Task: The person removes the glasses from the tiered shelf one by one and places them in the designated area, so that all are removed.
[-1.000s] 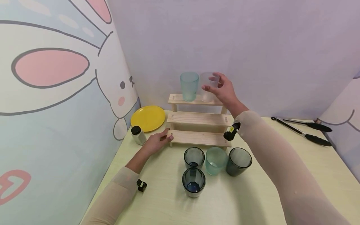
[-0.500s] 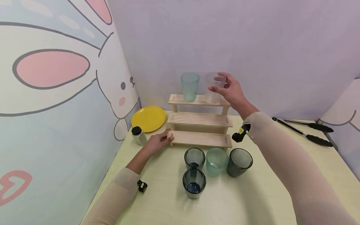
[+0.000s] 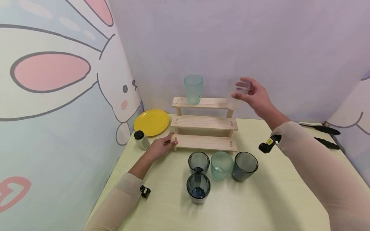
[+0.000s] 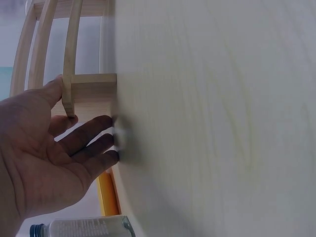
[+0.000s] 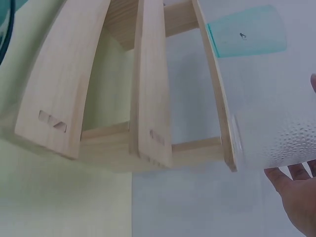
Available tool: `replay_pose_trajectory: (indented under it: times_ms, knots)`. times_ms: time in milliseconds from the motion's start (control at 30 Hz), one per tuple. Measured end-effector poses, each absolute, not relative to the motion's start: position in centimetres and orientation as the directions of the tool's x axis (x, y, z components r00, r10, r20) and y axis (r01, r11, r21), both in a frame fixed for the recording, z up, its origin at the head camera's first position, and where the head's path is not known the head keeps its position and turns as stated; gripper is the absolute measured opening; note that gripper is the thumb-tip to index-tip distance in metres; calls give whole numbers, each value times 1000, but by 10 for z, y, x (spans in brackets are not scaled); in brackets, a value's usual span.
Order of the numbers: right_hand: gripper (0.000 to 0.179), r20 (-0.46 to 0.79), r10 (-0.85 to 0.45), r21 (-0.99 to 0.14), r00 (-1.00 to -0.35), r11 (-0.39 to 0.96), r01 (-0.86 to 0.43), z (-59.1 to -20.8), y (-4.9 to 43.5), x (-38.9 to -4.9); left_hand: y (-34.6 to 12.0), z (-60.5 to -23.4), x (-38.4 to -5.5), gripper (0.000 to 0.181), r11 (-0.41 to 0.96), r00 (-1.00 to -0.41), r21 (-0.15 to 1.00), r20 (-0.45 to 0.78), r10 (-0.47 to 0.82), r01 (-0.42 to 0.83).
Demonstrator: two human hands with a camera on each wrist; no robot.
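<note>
A three-step wooden rack (image 3: pixel 204 123) stands against the back wall. My left hand (image 3: pixel 160 148) pinches the left end of its lowest step; in the left wrist view the thumb lies on one face of the board and the index finger on the other. With my right hand (image 3: pixel 257 98) I hold a clear frosted cup (image 3: pixel 234 102) upright at the right end of the top step. The right wrist view has the cup's base (image 5: pixel 238 140) close to that board; whether they touch, I cannot tell. A light teal cup (image 3: pixel 193 89) sits on the top step's left part.
Before the rack stand two dark blue-grey cups (image 3: pixel 198 187), a green cup (image 3: pixel 221 166) and a dark grey cup (image 3: pixel 244 166). At left are a yellow plate (image 3: pixel 151 123) and a black-capped jar (image 3: pixel 142 140). Black-handled tongs (image 3: pixel 326 129) lie at right, partly behind my sleeve.
My right hand has moved the clear cup rightward along the top step, away from the teal cup. The left hand stays on the lowest step.
</note>
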State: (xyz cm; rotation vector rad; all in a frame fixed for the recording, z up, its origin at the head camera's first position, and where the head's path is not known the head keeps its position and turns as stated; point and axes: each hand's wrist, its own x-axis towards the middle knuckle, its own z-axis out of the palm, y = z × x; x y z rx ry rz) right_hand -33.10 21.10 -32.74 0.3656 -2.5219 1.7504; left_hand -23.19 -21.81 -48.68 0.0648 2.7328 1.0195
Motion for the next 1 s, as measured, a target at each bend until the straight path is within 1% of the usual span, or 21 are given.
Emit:
replay_pose_trajectory:
  times_ms: [333,567,700,867,1000]
  knots:
    - [78,195,-171,-913,-966,327,-243,-337,252,-305,-220,-487,-231,82,753,-975,657,-184,126,-27]
    - [75,227,-189,-901,-955,332,-280,-342,271,-285,-224,-488,-233,83,752,-975,659,-182,124,-27]
    - [74,207,-195,-902,-959,342,-264,-344,279,-273,-224,-489,-233,83,756,-975,653,-189,120,-34]
    - [74,171,-213,-889,-962,387,-244,-349,290,-254,-224,-488,-233,82,752,-975,658,-188,120,-35]
    - [73,163,-237,-874,-958,415,-252,-354,299,-239,-224,-489,-234,84,757,-973,652,-195,120,-37]
